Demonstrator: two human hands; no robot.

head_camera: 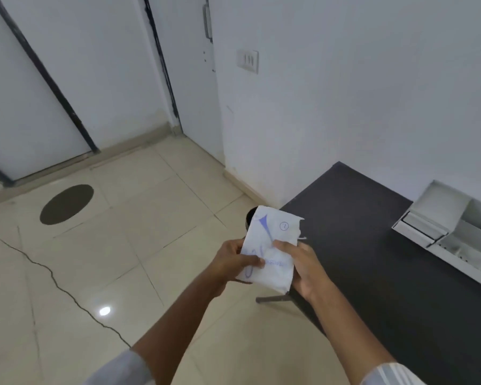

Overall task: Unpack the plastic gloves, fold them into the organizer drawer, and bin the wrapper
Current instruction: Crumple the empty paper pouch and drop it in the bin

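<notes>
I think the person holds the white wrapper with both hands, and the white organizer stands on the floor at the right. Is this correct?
Not quite. Both hands, left and right, do hold the white wrapper, but the white organizer stands on the dark table at the right, not on the floor. The head view shows it.

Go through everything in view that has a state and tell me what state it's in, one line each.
Wrapper: held up over the floor in both hands, top edge torn open.
Left hand: shut on the wrapper's left edge.
Right hand: shut on the wrapper's right side.
Organizer drawer: on the dark table, compartments open to view.
Door: shut.
Dark container: mostly hidden behind the wrapper.
</notes>
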